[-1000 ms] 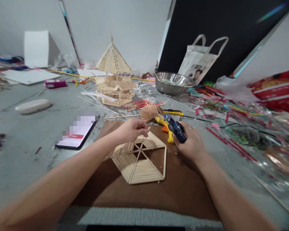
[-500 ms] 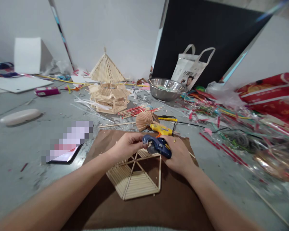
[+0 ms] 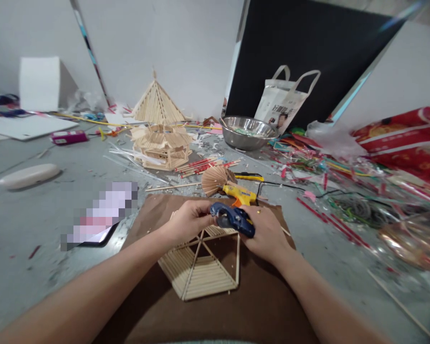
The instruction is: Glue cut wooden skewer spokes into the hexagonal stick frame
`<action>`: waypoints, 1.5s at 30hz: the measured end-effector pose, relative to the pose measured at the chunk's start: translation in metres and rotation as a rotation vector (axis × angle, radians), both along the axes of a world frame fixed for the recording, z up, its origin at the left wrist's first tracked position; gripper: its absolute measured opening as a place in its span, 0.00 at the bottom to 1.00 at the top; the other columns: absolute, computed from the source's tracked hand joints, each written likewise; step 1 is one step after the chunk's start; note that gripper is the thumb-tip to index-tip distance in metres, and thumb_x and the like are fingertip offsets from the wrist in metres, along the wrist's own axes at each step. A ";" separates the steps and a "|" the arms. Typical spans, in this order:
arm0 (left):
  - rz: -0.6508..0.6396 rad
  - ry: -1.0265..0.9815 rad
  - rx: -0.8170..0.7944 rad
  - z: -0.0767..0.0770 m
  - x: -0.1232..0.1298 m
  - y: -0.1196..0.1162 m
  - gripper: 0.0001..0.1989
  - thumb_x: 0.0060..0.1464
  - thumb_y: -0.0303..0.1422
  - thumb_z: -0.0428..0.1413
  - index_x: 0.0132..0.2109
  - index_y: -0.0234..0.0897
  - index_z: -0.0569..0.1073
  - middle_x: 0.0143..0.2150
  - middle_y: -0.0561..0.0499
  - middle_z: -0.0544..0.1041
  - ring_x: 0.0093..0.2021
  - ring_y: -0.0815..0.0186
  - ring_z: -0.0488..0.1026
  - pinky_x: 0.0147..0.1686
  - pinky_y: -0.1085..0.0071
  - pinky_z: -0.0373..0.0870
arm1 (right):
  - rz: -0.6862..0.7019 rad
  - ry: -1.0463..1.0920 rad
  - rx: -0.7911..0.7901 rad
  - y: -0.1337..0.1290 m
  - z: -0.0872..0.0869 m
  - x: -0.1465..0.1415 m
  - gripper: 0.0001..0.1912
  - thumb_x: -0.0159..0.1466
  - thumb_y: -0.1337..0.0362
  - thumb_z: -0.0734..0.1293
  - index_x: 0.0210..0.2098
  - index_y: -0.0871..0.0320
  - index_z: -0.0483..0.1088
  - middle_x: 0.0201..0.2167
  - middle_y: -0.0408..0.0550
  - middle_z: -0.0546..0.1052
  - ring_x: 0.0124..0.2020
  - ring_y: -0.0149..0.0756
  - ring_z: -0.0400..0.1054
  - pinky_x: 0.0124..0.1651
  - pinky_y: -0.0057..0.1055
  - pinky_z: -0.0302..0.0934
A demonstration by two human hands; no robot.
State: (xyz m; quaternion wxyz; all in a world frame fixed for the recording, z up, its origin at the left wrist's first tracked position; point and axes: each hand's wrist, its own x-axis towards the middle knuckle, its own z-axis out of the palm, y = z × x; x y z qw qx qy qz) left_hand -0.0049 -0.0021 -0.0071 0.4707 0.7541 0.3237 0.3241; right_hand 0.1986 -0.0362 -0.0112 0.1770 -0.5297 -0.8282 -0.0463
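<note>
Left hand point(image 3: 191, 222): grip pinched closed at head of blue tool point(image 3: 234, 220); contents unclear.
Right hand point(image 3: 267, 234): grip closed round blue tool, centre.
Stick panel point(image 3: 208, 279): lower centre, flat on brown sheet point(image 3: 265, 301).
Glue gun point(image 3: 240, 194): just beyond right hand.
Stick tower point(image 3: 156, 105): upper left of centre.
</note>
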 end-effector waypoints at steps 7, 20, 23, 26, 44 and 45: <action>0.015 -0.001 0.005 0.000 0.001 0.000 0.12 0.48 0.34 0.49 0.33 0.30 0.71 0.27 0.52 0.69 0.29 0.72 0.65 0.30 0.78 0.62 | -0.008 -0.003 -0.015 0.000 0.001 0.000 0.22 0.46 0.65 0.60 0.42 0.60 0.60 0.37 0.51 0.70 0.39 0.42 0.62 0.41 0.37 0.52; 0.053 0.042 0.037 0.002 0.001 -0.001 0.07 0.46 0.30 0.49 0.27 0.31 0.69 0.26 0.53 0.70 0.30 0.71 0.66 0.31 0.78 0.62 | -0.052 -0.047 -0.091 -0.002 0.006 -0.001 0.18 0.47 0.66 0.60 0.38 0.59 0.63 0.34 0.48 0.72 0.34 0.38 0.63 0.37 0.32 0.49; 0.072 0.070 0.031 0.000 0.001 0.000 0.06 0.45 0.28 0.48 0.27 0.32 0.69 0.25 0.54 0.69 0.28 0.73 0.65 0.29 0.78 0.61 | -0.073 -0.076 -0.106 -0.003 0.009 -0.002 0.16 0.47 0.65 0.60 0.37 0.58 0.64 0.32 0.47 0.72 0.32 0.37 0.63 0.35 0.31 0.48; 0.072 0.050 0.018 0.000 0.001 0.000 0.05 0.44 0.26 0.49 0.26 0.32 0.68 0.24 0.55 0.68 0.27 0.73 0.63 0.29 0.79 0.60 | -0.101 -0.114 -0.104 -0.004 0.011 -0.005 0.14 0.47 0.64 0.60 0.35 0.58 0.65 0.28 0.46 0.73 0.29 0.35 0.64 0.33 0.30 0.48; -0.186 0.448 -0.213 0.008 -0.014 0.007 0.12 0.42 0.38 0.51 0.28 0.33 0.71 0.23 0.53 0.73 0.21 0.74 0.63 0.20 0.80 0.56 | -0.230 -0.016 0.082 0.011 -0.005 0.020 0.16 0.52 0.60 0.58 0.39 0.59 0.62 0.34 0.51 0.72 0.34 0.41 0.65 0.39 0.36 0.54; -0.187 0.490 -0.181 0.008 -0.014 0.007 0.12 0.41 0.38 0.51 0.28 0.33 0.72 0.23 0.53 0.73 0.22 0.73 0.64 0.20 0.79 0.56 | -0.220 -0.014 0.084 0.010 -0.004 0.019 0.16 0.52 0.60 0.58 0.39 0.59 0.62 0.34 0.51 0.72 0.34 0.41 0.65 0.39 0.36 0.54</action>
